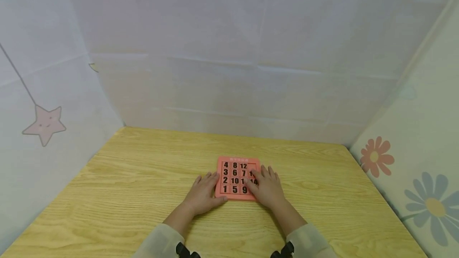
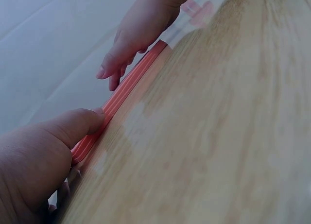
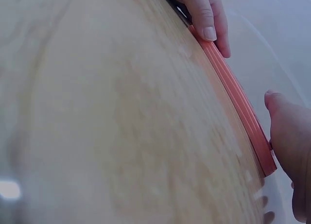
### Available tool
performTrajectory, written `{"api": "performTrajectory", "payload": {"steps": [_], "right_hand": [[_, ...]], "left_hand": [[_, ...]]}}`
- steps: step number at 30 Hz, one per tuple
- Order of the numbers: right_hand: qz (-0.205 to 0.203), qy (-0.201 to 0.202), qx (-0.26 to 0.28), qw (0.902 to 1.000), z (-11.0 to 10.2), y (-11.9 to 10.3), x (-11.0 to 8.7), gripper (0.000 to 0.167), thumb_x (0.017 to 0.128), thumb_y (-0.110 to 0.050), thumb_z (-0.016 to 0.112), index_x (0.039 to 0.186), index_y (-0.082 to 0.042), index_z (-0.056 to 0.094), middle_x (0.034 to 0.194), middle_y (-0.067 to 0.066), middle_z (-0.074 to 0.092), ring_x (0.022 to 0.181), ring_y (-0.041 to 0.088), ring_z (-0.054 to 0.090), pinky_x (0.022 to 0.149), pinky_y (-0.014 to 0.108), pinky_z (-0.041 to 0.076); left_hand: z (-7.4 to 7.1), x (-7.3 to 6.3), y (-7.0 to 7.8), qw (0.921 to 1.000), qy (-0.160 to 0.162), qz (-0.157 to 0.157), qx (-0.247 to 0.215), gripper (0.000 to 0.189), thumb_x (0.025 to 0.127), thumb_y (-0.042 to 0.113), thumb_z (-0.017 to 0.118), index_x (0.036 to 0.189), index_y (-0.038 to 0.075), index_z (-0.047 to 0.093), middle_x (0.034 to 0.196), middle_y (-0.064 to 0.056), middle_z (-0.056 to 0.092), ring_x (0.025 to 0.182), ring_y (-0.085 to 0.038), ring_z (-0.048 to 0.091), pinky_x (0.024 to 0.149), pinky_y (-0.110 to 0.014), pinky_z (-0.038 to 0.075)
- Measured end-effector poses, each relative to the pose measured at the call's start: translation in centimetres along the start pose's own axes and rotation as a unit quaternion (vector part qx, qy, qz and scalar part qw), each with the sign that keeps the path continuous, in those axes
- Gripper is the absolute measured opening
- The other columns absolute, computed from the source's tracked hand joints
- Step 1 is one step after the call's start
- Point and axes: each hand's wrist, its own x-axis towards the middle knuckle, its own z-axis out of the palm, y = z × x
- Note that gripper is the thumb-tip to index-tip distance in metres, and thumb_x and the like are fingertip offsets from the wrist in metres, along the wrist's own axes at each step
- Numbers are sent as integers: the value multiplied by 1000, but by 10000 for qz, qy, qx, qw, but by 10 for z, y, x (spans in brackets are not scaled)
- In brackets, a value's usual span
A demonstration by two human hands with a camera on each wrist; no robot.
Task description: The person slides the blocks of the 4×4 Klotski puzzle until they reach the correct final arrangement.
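A pink number sliding puzzle (image 1: 234,185) lies flat on the wooden table, its black digits turned toward me. Its top row reads 4, 8, 12, with a vacant slot at the far right corner. My left hand (image 1: 203,195) holds the near left corner, thumb along the near edge and fingers by the left side. In the left wrist view that thumb (image 2: 80,124) lies against the ridged pink frame (image 2: 129,90). Over the right columns spreads my right hand (image 1: 268,188), hiding several tiles. Its thumb (image 3: 278,103) stands raised above the board in the right wrist view.
The wooden table (image 1: 143,178) reaches back to a pale cloth wall (image 1: 229,71). Cloth sides stand left and right, printed with a pink star (image 1: 44,124) and flowers (image 1: 374,157). Black straps or mounts (image 1: 283,250) show at both sleeves.
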Motion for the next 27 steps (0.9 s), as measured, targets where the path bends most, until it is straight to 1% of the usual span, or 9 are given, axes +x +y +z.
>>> {"api": "performTrajectory", "payload": {"steps": [5, 10, 18, 27], "right_hand": [[-1, 35, -25, 10000, 0, -2, -2, 64, 97, -58, 44, 144, -15, 51, 156, 22, 34, 147, 46, 22, 119, 64, 19], [-38, 54, 70, 10000, 2, -6, 2, 65, 97, -59, 45, 144, -15, 51, 156, 23, 33, 147, 46, 21, 119, 63, 18], [4, -83, 94, 9999, 3, -17, 10, 65, 97, -58, 46, 146, -14, 49, 158, 23, 30, 148, 45, 19, 121, 62, 16], [77, -209, -17, 9997, 8, -25, 19, 66, 97, -61, 43, 147, -18, 47, 160, 20, 27, 149, 44, 17, 121, 61, 15]], "left_hand": [[0, 0, -1, 10000, 9, -3, -11, 84, 87, 51, 67, 149, 1, 39, 154, -16, 40, 147, -36, 30, 123, -57, 15], [1, 0, -1, 10000, 6, 5, -39, 85, 86, 51, 67, 149, 1, 39, 154, -16, 40, 147, -36, 30, 122, -57, 14], [2, 1, -2, 10000, -60, 19, -62, 86, 86, 53, 67, 149, 1, 38, 155, -16, 39, 147, -37, 29, 122, -58, 13], [2, 1, -1, 10000, -52, 0, -24, 85, 87, 52, 66, 150, 2, 38, 155, -15, 39, 148, -36, 29, 123, -57, 15]]}}
